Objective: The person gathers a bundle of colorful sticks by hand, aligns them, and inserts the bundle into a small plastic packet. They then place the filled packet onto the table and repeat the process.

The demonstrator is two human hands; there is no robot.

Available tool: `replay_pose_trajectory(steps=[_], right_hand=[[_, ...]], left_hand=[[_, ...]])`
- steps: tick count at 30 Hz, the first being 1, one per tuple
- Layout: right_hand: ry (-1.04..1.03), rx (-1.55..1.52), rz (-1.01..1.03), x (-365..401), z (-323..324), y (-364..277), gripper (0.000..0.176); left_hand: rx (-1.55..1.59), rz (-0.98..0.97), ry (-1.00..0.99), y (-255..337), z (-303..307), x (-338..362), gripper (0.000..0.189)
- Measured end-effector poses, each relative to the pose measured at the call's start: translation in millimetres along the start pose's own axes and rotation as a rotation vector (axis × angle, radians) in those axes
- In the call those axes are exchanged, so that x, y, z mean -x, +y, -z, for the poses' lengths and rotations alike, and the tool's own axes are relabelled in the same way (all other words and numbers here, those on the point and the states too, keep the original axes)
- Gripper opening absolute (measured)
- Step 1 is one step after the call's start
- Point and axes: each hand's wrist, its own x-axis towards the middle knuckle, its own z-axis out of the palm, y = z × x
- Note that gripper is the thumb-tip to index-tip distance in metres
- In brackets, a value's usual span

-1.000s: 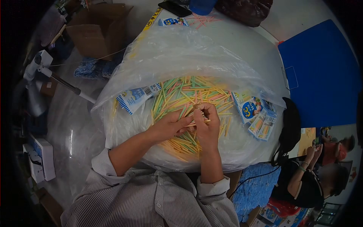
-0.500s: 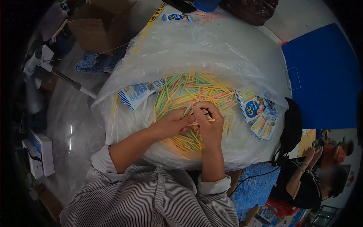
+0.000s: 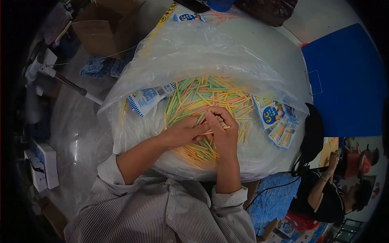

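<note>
Two bare hands work inside a big clear plastic bag (image 3: pixel 194 52) that lies open in front of the person. Far to the left of the left hand and lower down, a white box (image 3: pixel 42 164) sits at the edge of view, and a cardboard box (image 3: pixel 107 26) stands open well above and left of it. Just up and left of the left hand, a blue-and-white printed packet (image 3: pixel 148 98) lies on the bag's inner wall.

The left hand (image 3: pixel 182 131) reaches in from a striped sleeve, its fingers stretched out fairly flat and close together, with the tips resting on the ends of the sticks that the other hand holds. Whether it pinches any of them cannot be told. Under and above both hands spreads the heap of coloured sticks (image 3: pixel 202 95), yellow, green, pink and orange, lying criss-cross in the bag.

The right hand (image 3: pixel 223 131) touches the left, its fingers curled closed around a bundle of sticks (image 3: pixel 217 127) whose ends poke out towards the left hand's fingertips.

Near the right hand on its right lies a cluster of filled packets (image 3: pixel 275 121), blue-printed, with sticks showing through. Further right a black bag (image 3: pixel 312 133) hangs at the table edge, and a blue board (image 3: pixel 344 77) lies beyond it. Low and far right, another person's arm (image 3: pixel 320 190) shows beside the table.
</note>
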Motion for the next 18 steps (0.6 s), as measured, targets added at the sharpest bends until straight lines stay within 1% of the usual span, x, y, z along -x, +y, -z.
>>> replay_pose_trajectory(steps=[4, 6, 10, 12, 13, 15, 16, 18], right_hand=[[-0.001, -0.031, -0.049, 0, 1, 2, 0.013], [-0.002, -0.114, -0.1, 0, 0, 1, 0.013], [-0.028, -0.117, -0.102, 0, -1, -2, 0.011], [0.013, -0.021, -0.12, 1, -4, 0, 0.011], [0.012, -0.02, -0.12, 1, -3, -2, 0.011], [-0.046, -0.112, -0.254, 2, 2, -6, 0.012], [-0.048, -0.111, -0.254, 0, 4, -1, 0.012], [-0.107, 0.195, 0.107, -4, 8, 10, 0.016]], left_hand=[[0.088, -0.017, 0.018, 8, -4, 3, 0.025], [0.138, -0.031, 0.004, 8, -4, 3, 0.02], [0.149, -0.01, -0.023, 10, -3, 4, 0.02], [0.104, 0.055, -0.025, 4, -1, 3, 0.021], [0.105, 0.055, -0.025, 5, -1, 4, 0.021], [0.198, 0.097, -0.104, 10, 0, 5, 0.019], [0.199, 0.096, -0.102, 10, 2, 6, 0.019], [0.058, 0.052, -0.198, 10, 5, 8, 0.016]])
